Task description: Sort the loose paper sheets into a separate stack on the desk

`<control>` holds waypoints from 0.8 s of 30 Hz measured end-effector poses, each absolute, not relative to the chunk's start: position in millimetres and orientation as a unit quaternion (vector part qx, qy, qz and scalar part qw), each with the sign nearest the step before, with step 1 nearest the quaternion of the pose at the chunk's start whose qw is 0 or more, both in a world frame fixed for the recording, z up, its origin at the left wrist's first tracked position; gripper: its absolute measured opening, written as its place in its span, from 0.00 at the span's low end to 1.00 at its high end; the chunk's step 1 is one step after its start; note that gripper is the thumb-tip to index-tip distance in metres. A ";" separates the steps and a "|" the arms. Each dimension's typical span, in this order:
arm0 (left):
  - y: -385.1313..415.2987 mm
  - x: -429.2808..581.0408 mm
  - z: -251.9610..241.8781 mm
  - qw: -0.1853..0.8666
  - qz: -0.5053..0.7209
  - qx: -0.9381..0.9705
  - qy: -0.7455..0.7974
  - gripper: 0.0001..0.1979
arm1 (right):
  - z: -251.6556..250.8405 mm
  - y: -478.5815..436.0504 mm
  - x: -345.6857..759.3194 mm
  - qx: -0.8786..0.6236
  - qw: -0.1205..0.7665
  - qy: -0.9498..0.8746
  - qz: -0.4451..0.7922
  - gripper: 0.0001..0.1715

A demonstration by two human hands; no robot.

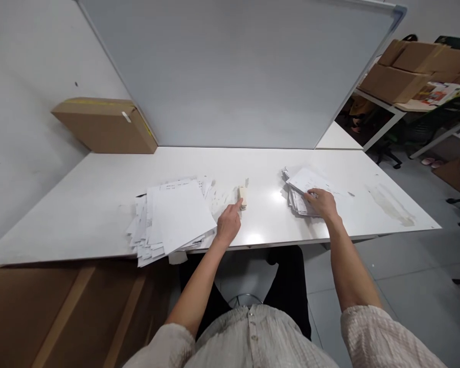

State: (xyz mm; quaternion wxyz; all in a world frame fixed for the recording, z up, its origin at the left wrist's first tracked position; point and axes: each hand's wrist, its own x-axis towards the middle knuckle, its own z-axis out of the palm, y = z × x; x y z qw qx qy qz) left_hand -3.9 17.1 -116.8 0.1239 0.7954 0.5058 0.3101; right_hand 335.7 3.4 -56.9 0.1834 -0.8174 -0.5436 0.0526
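Note:
On the white desk, the outstretched index finger of my left hand (pixel 229 224) touches a small beige stapler (pixel 242 195). That hand's other fingers look curled and are partly hidden, and it does not wrap around the stapler. To the right, my right hand (pixel 322 203) is closed on the near edge of some printed papers (pixel 306 180), thumb and fingers together. These papers lie tilted over a smaller stack of sheets (pixel 302 205). A large, untidy pile of papers (pixel 178 212) lies left of my left hand, with a blank white sheet on top.
A whiteboard (pixel 230 76) stands along the back of the desk (pixel 260 166). A cardboard box (pixel 107 128) leans by the wall at back left. Large brown cartons (pixel 61 306) sit below the desk's left front edge. More boxes (pixel 402 82) fill a table at far right.

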 end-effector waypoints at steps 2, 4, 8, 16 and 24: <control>17.3 -4.1 -117.3 0.128 0.313 0.795 0.504 0.27 | -54.7 2.4 335.3 -0.811 0.162 -0.560 0.049 0.19; 17.4 -4.2 -117.2 0.133 0.317 0.792 0.504 0.27 | -52.5 1.8 334.2 -0.806 0.117 -0.579 0.026 0.21; 17.0 -3.9 -115.7 0.146 0.318 0.788 0.507 0.26 | -51.3 1.7 329.0 -0.820 0.089 -0.565 -0.017 0.20; 18.8 -3.3 -119.5 0.139 0.354 0.788 0.484 0.26 | -64.0 -2.1 323.5 -0.815 0.135 -0.561 -0.054 0.14; 8.2 1.0 -105.0 0.237 0.506 0.722 0.409 0.18 | 12.7 -73.6 277.6 -0.712 0.404 -0.573 -0.043 0.10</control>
